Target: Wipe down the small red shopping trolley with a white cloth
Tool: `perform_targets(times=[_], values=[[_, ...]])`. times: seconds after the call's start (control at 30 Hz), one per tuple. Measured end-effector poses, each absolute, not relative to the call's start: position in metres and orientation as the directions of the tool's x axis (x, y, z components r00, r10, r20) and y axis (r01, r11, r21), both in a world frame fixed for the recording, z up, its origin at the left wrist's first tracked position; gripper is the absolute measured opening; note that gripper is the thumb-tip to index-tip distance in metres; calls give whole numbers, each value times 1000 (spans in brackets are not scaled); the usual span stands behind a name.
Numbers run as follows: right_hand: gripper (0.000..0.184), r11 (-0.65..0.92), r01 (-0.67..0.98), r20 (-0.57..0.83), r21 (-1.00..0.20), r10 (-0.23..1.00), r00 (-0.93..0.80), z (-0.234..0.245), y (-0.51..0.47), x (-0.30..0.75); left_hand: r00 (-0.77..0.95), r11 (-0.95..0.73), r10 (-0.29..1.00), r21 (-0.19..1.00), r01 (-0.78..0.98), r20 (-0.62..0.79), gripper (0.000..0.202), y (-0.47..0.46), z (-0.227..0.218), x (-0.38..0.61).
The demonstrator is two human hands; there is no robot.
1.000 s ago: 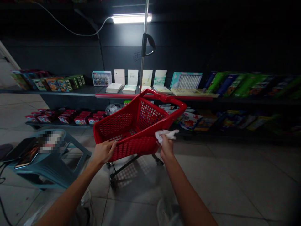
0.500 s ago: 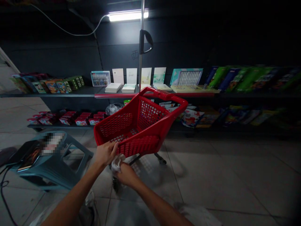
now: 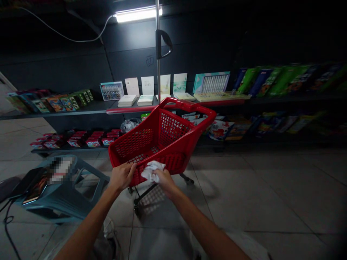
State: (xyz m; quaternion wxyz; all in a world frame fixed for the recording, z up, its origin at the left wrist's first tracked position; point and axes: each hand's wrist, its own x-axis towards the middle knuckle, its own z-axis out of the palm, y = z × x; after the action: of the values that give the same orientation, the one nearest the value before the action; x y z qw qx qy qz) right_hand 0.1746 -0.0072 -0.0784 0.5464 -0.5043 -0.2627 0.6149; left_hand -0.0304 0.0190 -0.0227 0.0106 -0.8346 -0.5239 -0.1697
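A red plastic shopping cart with perforated sides stands in front of me, its handle at the far right. My left hand grips the rim at the cart's near left corner, the fingers curled over it. In my right hand is a crumpled white cloth, bunched up against the outside of the near side wall, a little below the rim. Part of that wall is hidden behind the cloth and hand.
To the left, a blue-grey plastic stool carries a phone and other items. Behind the cart, a shelf holds books, boxes and snack bags. A metal pole rises behind it. A cable hangs at far left.
My right hand has moved up and to the right with the cloth, from under the cart's corner onto its near side wall. My left hand has stayed on the rim.
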Motion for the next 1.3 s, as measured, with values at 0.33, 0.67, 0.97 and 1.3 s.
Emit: perform_targets(times=[0.33, 0.67, 0.97, 1.3], values=[[58, 102, -141, -50, -985, 606, 794, -48, 11, 333, 369, -454, 846, 157, 877, 386, 57, 10, -30, -35], [74, 120, 295, 296, -948, 674, 676, -56, -18, 363, 291, -395, 857, 182, 900, 425, 64, 12, -32, -54], [75, 14, 259, 174, -966, 779, 603, -73, -18, 358, 307, -429, 832, 186, 884, 462, 59, 14, -37, -79], [65, 170, 163, 235, -972, 689, 685, -50, -22, 341, 326, -465, 796, 170, 869, 510, 58, 10, -34, -83]])
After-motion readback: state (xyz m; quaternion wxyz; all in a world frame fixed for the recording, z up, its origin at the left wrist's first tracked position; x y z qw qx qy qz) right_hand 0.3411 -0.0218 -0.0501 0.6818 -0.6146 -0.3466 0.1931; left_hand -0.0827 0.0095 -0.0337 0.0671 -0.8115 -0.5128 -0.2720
